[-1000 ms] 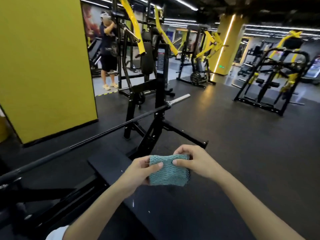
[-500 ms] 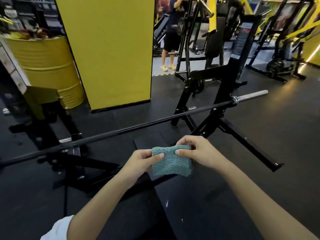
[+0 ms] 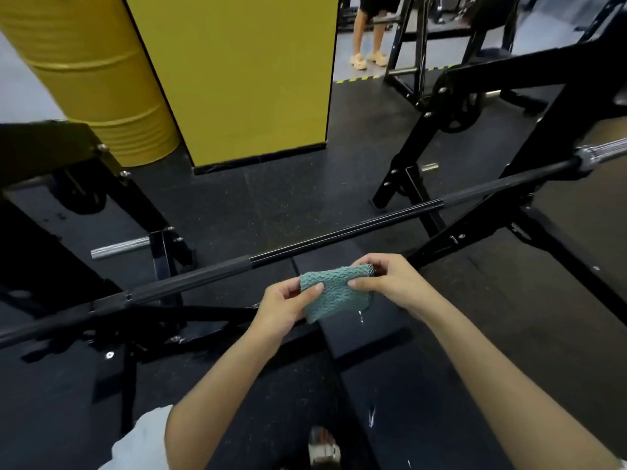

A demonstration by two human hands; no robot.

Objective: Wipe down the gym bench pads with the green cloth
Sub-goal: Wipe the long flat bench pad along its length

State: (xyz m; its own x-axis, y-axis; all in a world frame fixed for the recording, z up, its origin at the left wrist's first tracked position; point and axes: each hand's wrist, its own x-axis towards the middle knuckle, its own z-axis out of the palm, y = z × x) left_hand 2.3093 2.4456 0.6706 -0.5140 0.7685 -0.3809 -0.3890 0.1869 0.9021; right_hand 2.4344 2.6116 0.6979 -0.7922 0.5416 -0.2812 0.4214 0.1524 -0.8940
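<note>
Left hand (image 3: 283, 307) and right hand (image 3: 390, 283) pinching a folded green cloth (image 3: 334, 295) between them, held above the black bench pad (image 3: 366, 330), barbell (image 3: 305, 244) just beyond, yellow drum (image 3: 101, 79) behind, contents unseen

This place is a gym. A long black barbell (image 3: 305, 237) rests across black metal racks (image 3: 475, 184) in the middle of the frame. The floor (image 3: 271, 191) is dark rubber. More black workout machines (image 3: 441, 39) stand at the upper right, near a big yellow pillar (image 3: 237, 72).
</note>
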